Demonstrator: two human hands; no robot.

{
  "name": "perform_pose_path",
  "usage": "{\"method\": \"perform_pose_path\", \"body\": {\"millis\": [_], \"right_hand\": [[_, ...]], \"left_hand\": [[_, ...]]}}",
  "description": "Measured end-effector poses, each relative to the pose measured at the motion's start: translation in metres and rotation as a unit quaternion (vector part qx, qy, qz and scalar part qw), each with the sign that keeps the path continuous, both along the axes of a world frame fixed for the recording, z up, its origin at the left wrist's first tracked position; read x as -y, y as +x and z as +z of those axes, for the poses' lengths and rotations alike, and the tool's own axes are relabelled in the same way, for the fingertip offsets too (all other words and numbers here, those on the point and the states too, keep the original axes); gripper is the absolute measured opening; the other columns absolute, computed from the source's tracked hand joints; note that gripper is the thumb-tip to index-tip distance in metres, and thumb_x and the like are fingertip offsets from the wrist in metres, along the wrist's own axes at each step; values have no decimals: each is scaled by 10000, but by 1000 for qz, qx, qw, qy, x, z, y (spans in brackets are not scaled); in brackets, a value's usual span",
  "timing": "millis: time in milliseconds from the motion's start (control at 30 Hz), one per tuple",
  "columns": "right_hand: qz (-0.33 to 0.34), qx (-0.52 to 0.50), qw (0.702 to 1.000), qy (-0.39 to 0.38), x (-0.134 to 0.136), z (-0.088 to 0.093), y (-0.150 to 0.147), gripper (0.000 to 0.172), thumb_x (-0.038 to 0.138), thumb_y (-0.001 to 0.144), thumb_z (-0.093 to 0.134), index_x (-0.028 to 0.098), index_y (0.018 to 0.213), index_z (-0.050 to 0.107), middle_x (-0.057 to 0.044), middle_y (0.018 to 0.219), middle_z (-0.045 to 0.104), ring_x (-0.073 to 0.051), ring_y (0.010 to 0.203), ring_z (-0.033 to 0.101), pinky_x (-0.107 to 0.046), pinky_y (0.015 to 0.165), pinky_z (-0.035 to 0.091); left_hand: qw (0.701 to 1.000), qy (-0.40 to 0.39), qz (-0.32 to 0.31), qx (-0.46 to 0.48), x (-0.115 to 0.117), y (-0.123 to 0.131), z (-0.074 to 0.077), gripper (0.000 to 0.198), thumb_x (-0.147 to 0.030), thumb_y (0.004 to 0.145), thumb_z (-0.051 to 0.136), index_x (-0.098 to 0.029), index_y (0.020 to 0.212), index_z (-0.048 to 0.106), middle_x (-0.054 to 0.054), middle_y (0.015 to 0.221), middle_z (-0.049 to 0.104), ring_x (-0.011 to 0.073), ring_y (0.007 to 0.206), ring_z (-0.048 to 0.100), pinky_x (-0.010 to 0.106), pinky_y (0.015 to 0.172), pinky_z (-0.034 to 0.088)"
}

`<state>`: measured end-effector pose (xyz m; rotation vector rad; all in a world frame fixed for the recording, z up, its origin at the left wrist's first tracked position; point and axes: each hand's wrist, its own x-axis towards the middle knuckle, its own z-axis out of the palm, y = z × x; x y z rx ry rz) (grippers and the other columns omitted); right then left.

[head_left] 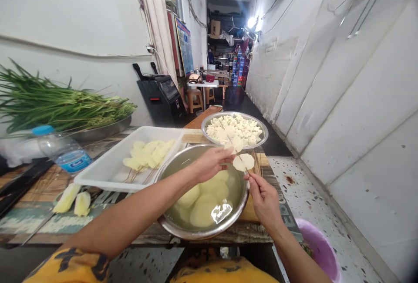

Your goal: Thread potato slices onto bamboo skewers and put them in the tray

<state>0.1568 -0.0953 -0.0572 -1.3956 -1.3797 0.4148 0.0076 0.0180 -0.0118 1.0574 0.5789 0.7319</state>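
In the head view, we have both hands up over the big metal bowl [204, 232], which sits by the near edge of the desk [143, 230], toward its right edge. Our right hand [264, 196] is closed on the low end of a thin stick [247, 171]. Our left hand [214, 161] pinches the upper slice [234, 143], though that bit is blurry. The lower slice [242, 163] is on the stick, just above our right hand. The stick goes up past the upper slice, and its far end is hard to see.

We think the step in hand is putting thin, pale slices on the stick, one by one. The next move seems to call for a firm right hand, so the stick does not turn. Our left hand should push gently, with its fingers away from the tip, as a thin slice could tear.

More pale slices [204, 211] sit in the water in the bowl. Left of it, the white tray [98, 181] holds slices on sticks [148, 154], so some look done. Loose sticks [258, 164] lie between the bowl and the right edge of the desk. By the far right corner, we see a round pan [206, 133] of white chunks [241, 127]. A water bottle [65, 152] leans near the left side, in front of the long green leaves [65, 104].
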Motion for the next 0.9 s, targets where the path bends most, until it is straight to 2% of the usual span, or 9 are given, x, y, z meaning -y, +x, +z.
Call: {"method": "perform_pose_path", "body": {"millis": [67,133,400,533,700,800,900], "right_hand": [[7,4,1000,-7,1,-1,2,304,341,891,446,141,887,675,-46,682,639,-161,568,546,-241,500,401],[9,15,1000,-13,2,-2,3,300,338,892,445,148,870,676,-42,691,646,-161,579,550,-243,522,410],[13,1,1000,-12,-1,-3,0,301,321,889,443,147,896,688,-37,696,655,-159,582,562,-241,536,425],[11,-11,1000,-6,-3,1,0,292,322,879,459,142,890,687,-35,676,636,-157,565,544,-241,520,414],[14,-8,1000,-12,-2,5,0,301,331,879,457,135,882,686,-20,621,600,-142,510,490,-233,474,376],[16,-20,1000,-9,-2,3,-1,308,334,873,463,133,885,695,-25,622,606,-150,524,512,-236,481,391],[6,-30,1000,-2,-1,0,-2,302,339,867,475,137,870,699,-42,673,637,-152,552,530,-240,502,411]], "left_hand": [[999,2,47,28,-2,0,2,286,-365,696,726,-131,858,694,79,891,669,123,770,588,249,721,414],[997,-3,67,30,-3,1,2,282,-330,672,751,-119,853,699,88,897,676,129,789,596,260,759,421],[998,-1,60,4,-5,2,-2,262,-275,638,775,-93,815,713,95,839,681,125,764,595,283,791,426],[998,5,69,-8,-5,2,-3,213,-243,615,786,-75,718,704,81,753,667,110,704,578,280,774,423],[995,-30,95,19,-4,-1,4,252,-294,640,768,-94,783,711,87,830,667,113,711,569,268,703,429],[992,-18,126,4,-5,-2,4,255,-293,607,788,-78,713,701,58,711,629,76,608,504,241,623,401],[992,-1,126,-16,-5,-1,1,278,-309,575,801,-74,681,696,53,688,610,68,590,473,232,591,375]]}}
